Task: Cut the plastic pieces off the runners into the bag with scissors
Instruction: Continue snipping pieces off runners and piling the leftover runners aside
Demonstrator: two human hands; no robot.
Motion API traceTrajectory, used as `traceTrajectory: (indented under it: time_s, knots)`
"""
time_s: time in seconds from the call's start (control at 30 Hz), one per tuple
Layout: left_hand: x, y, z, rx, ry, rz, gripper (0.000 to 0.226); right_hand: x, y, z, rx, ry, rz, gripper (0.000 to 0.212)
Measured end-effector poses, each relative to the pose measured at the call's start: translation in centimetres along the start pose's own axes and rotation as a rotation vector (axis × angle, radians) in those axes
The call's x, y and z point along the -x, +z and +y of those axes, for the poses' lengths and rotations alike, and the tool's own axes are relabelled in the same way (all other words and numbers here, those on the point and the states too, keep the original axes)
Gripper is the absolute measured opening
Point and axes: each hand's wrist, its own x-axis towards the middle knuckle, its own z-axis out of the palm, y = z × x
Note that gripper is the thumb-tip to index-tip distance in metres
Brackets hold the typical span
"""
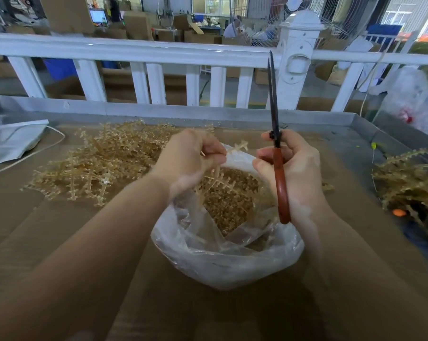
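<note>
The clear plastic bag [222, 254] sat open on the brown table [60, 230], already holding a heap of cut tan pieces [229, 200]. Above its mouth the left hand [190, 158] pinched a runner [220, 178] that hung down into the bag. Just right of the bag's mouth the right hand [291, 168] gripped red-handled scissors [278, 153], blades nearly closed and pointing up. Uncut runners [102, 161] lay piled left of the bag. It looked like a pause between cuts; next, the blades would need lowering onto the runner.

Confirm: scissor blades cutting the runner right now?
No; the scissors in the right hand point upward, clear of the runner the left hand holds.
</note>
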Motion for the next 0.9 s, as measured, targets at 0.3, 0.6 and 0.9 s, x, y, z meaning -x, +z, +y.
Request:
traceTrajectory:
  time_s: [0.3, 0.6, 0.9]
  knots:
    - [-1.1, -2.1, 1.2, 0.060, 0.026, 0.531, 0.011, 0.1, 0.0, 0.3, -0.026, 0.047, 0.015, 0.044]
    - [1.3, 2.1, 1.5, -0.218, 0.168, 0.509, 0.017, 0.7, 0.5, -0.6, -0.189, 0.212, -0.101, 0.023]
    - [3.9, 6.5, 0.7, -0.100, 0.078, 0.230, 0.017, 1.2, 0.2, 0.6, -0.176, 0.327, -0.096, 0.023]
